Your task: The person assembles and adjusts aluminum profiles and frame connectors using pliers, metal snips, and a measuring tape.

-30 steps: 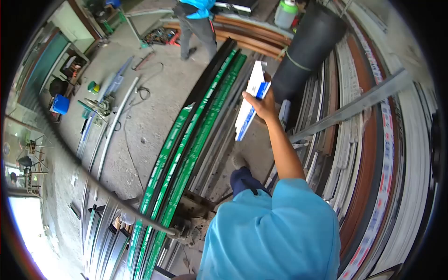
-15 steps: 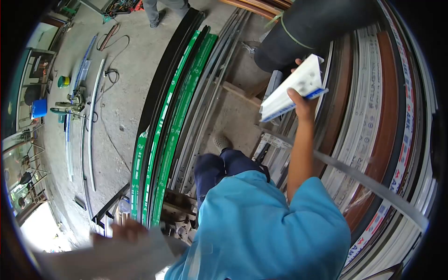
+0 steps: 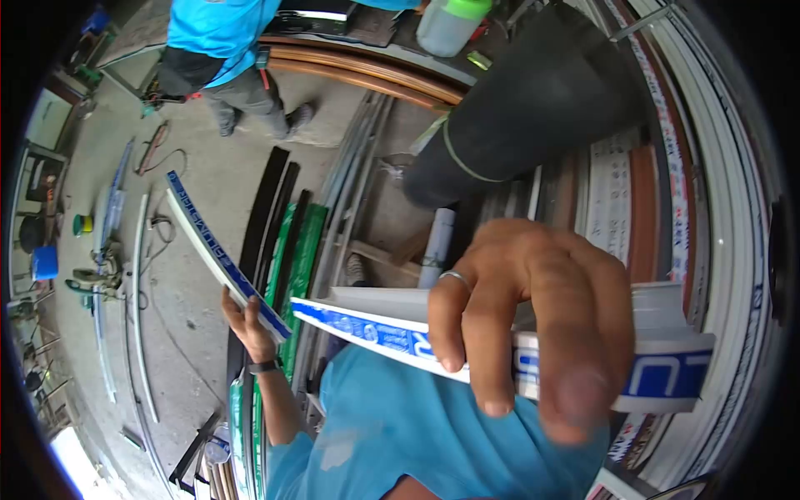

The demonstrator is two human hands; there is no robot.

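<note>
My left hand, with a dark band at the wrist, grips a narrow white profile piece with blue printed film along its face. This piece slants up and away to the left. Close to the camera, my right hand has a ring on one finger and is wrapped over a second white profile piece. Blue printed film with white letters runs along that one too, and my fingers cover part of it. It lies across the front of my blue shirt. The two pieces are apart.
Green-wrapped profiles and bare metal bars stand beside me. A large black roll tied with a band leans at upper right, near stacked long profiles. A co-worker in a blue shirt stands ahead. A saw sits on the floor at left.
My right hand has brought its profile piece close to the camera. My left hand, blurred at lower left before, is now raised ahead with its piece. The co-worker shows more fully.
</note>
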